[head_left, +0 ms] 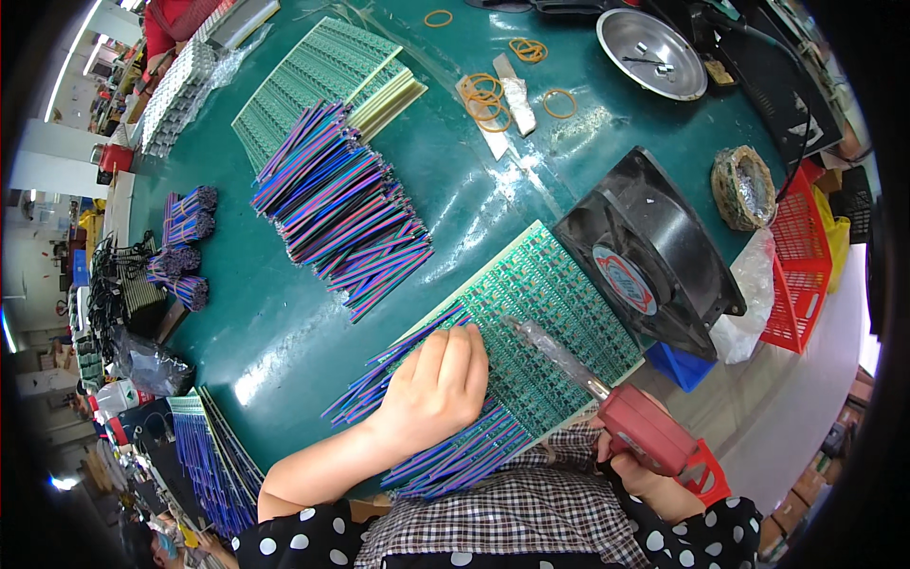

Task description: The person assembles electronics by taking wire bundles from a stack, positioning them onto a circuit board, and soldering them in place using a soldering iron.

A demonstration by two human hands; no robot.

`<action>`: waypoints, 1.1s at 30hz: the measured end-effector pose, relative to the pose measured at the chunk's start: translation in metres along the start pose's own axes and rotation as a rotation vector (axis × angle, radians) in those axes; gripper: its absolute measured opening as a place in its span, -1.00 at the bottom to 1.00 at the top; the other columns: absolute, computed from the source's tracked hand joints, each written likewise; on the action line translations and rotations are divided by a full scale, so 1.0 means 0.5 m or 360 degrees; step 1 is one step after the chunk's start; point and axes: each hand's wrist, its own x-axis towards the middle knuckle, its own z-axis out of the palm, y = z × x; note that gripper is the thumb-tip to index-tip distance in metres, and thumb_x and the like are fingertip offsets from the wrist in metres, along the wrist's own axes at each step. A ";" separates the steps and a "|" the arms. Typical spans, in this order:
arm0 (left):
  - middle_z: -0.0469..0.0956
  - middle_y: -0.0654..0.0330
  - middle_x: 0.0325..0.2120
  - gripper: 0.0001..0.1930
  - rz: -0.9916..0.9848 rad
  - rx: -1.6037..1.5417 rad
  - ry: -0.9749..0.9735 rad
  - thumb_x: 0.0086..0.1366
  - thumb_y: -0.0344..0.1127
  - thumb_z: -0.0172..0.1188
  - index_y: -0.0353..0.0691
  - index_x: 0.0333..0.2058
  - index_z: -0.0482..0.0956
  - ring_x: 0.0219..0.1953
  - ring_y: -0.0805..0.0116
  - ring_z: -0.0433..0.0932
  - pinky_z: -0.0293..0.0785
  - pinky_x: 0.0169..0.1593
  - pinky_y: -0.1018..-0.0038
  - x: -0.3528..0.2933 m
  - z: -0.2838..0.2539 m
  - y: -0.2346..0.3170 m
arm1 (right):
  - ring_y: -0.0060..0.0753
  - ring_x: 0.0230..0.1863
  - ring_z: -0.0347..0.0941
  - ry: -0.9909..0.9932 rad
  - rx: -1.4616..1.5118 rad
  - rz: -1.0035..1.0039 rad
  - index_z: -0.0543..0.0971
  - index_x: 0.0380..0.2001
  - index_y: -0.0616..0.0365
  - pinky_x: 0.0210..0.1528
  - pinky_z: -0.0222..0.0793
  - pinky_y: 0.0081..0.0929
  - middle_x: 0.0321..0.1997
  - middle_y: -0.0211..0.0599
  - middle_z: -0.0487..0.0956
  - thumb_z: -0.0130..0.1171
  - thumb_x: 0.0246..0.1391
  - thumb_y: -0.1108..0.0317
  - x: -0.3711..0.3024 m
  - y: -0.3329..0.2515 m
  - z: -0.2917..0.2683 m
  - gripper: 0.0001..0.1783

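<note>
A green circuit board panel [559, 313] lies in front of me at a slant. Rows of blue, pink and black wires [464, 450] run off its lower left side. My left hand [436, 379] rests over these wires at the panel's edge, its fingers curled and pressed together. What they pinch is hidden beneath them. In my right hand [649, 479] is a red soldering gun [647, 431], gripped by its body at the panel's right corner. Its wrapped metal barrel points up and left across the panel, the tip close to the board near my left fingers.
A black fan [654, 251] stands just right of the panel. Beyond lie a heap of loose wires [346, 204], stacked circuit boards [318, 81], rubber bands [485, 100] and a metal dish [652, 55]. Tied wire bundles [190, 213] and wired boards [213, 455] are at left; a red basket [796, 275] at right.
</note>
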 end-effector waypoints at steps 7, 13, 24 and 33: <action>0.52 0.13 -0.39 -0.71 -0.0072 -0.0166 0.0071 -0.05 -0.45 0.19 -0.43 -0.29 0.59 -0.37 0.38 0.54 0.48 -0.39 0.60 -0.011 0.005 -0.004 | -0.38 -0.45 0.59 0.0007 0.0589 -0.0005 0.49 -0.02 0.42 -0.38 0.49 -0.52 -0.34 -0.25 0.63 0.44 -0.18 0.23 0.018 -0.007 0.005 -0.33; 0.48 0.10 -0.38 -0.69 -0.0149 -0.0291 0.0113 -0.07 -0.47 0.19 -0.41 -0.26 0.60 -0.42 0.28 0.52 0.49 -0.38 0.48 -0.010 0.010 0.002 | -0.43 -0.47 0.58 -0.0051 0.0040 -0.0627 0.38 0.10 0.45 -0.39 0.47 -0.56 -0.34 -0.29 0.64 0.43 -0.15 0.10 0.064 -0.022 -0.009 -0.17; 0.49 0.11 -0.39 -0.70 -0.0067 -0.0209 0.0094 -0.05 -0.46 0.18 -0.43 -0.27 0.59 -0.39 0.33 0.53 0.50 -0.39 0.56 -0.009 0.008 -0.001 | -0.21 -0.36 0.62 -0.0080 0.0493 0.0066 0.51 -0.07 0.39 -0.27 0.55 -0.45 -0.20 -0.09 0.63 0.42 -0.24 0.34 0.025 -0.017 -0.003 -0.39; 0.49 0.07 -0.33 -0.68 -0.0340 -0.0533 -0.0077 -0.05 -0.52 0.20 -0.36 -0.22 0.57 -0.36 0.20 0.52 0.50 -0.34 0.39 0.004 -0.030 -0.002 | -0.18 -0.29 0.63 -0.0034 0.0206 0.0063 0.53 -0.08 0.33 -0.18 0.55 -0.43 -0.17 -0.15 0.64 0.34 -0.25 0.44 0.006 0.000 0.004 -0.46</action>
